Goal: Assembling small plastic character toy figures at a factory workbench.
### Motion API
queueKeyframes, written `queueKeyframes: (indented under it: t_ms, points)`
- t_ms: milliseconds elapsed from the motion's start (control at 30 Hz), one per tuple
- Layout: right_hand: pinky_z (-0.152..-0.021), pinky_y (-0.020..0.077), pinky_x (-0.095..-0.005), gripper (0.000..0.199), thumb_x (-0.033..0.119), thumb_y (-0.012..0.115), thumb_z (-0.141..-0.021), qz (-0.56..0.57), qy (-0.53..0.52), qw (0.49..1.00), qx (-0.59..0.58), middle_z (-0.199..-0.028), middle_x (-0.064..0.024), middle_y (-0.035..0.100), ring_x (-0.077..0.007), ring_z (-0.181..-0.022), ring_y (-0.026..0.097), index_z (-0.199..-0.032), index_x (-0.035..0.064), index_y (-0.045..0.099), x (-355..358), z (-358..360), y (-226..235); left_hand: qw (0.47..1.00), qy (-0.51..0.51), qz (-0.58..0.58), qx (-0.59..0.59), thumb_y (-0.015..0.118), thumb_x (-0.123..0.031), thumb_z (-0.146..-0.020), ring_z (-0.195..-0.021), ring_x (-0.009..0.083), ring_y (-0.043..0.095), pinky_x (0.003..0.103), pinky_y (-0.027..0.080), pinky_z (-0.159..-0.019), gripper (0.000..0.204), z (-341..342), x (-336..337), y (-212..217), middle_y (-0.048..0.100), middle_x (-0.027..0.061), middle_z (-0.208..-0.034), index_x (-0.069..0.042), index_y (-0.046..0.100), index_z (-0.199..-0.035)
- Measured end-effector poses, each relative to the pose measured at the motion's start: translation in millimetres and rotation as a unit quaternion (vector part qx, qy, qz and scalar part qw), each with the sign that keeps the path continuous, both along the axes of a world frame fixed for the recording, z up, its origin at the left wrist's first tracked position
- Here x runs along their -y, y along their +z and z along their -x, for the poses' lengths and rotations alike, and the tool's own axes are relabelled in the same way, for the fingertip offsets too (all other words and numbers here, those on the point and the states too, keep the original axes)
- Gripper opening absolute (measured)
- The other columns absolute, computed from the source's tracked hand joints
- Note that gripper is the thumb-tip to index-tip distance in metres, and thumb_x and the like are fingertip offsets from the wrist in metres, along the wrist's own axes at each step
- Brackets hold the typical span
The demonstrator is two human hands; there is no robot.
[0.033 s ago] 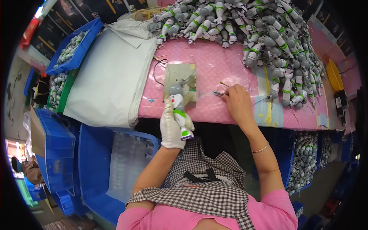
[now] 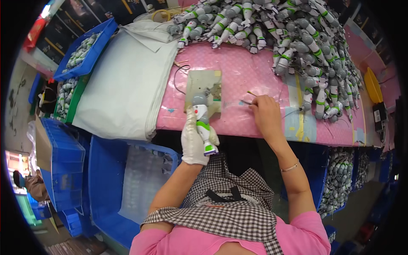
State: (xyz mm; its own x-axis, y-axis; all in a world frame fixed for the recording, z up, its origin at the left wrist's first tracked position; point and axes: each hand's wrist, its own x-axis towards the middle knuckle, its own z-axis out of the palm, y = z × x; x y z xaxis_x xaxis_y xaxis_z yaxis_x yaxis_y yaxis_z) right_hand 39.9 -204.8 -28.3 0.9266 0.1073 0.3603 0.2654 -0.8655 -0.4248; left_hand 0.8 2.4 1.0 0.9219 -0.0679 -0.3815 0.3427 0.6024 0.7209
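Gloved left hand (image 2: pixel 192 140) grips 1 toy figure (image 2: pixel 203 123) at the table (image 2: pixel 255 123) front edge; right hand (image 2: pixel 265 112) pinches a brush (image 2: pixel 245 102): keep it steady

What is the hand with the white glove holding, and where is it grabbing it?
The gloved left hand holds a toy figure around its body and legs. The bare right hand pinches a thin brush.
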Motion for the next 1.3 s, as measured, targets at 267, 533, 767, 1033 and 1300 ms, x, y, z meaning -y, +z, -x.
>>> queueKeyframes:
  t_ms: [267,533,767,1033,1300]
  points:
    - [-0.058,0.0407,-0.0285,0.023,0.004,0.056,-0.087,-0.239,0.057,0.969,0.004,-0.074,-0.0078,0.056,-0.0189,-0.063,0.050,-0.110,0.0014,0.058,-14,73,41,0.992,-0.115,0.046,-0.009,0.025,-0.049,-0.097,-0.031,0.0126,0.037,0.025,0.032,-0.033,0.055,32,30,-7,0.062,0.0169,-0.108,-0.004,0.047,-0.119]
    - [-0.059,0.0429,-0.0294,0.024,0.003,0.063,-0.080,-0.195,0.015,0.977,-0.081,-0.073,-0.0091,0.053,-0.0205,-0.065,0.054,-0.104,0.0041,0.065,-5,114,29,0.985,-0.096,0.070,-0.129,0.028,-0.049,-0.097,-0.037,0.0120,0.045,0.026,0.040,-0.035,0.054,42,61,-28,0.064,0.0134,-0.103,-0.004,0.048,-0.118]
    - [-0.061,0.0437,-0.0323,0.025,0.004,0.065,-0.078,-0.188,0.010,0.979,-0.077,-0.079,-0.0069,0.057,-0.0216,-0.069,0.055,-0.103,0.0076,0.066,-14,124,22,0.988,-0.067,0.046,-0.134,0.031,-0.049,-0.096,-0.037,0.0117,0.047,0.025,0.038,-0.032,0.051,48,69,-32,0.065,0.0121,-0.093,-0.005,0.051,-0.112]
    - [-0.062,0.0393,-0.0330,0.030,0.008,0.068,-0.074,-0.064,0.044,0.997,-0.004,-0.083,-0.0033,0.061,-0.0208,-0.069,0.051,-0.104,0.0100,0.067,-13,121,19,0.987,-0.055,0.044,-0.146,0.034,-0.051,-0.095,-0.041,0.0100,0.045,0.024,0.034,-0.035,0.048,50,73,-36,0.064,0.0054,-0.081,-0.011,0.053,-0.113]
    - [-0.061,0.0394,-0.0336,0.028,0.010,0.065,-0.076,-0.085,0.044,0.995,-0.027,-0.079,-0.0023,0.060,-0.0201,-0.068,0.051,-0.104,0.0109,0.067,-13,119,16,0.988,-0.057,0.051,-0.134,0.034,-0.052,-0.095,-0.043,0.0090,0.044,0.023,0.033,-0.036,0.049,51,76,-38,0.059,0.0041,-0.071,-0.010,0.052,-0.112]
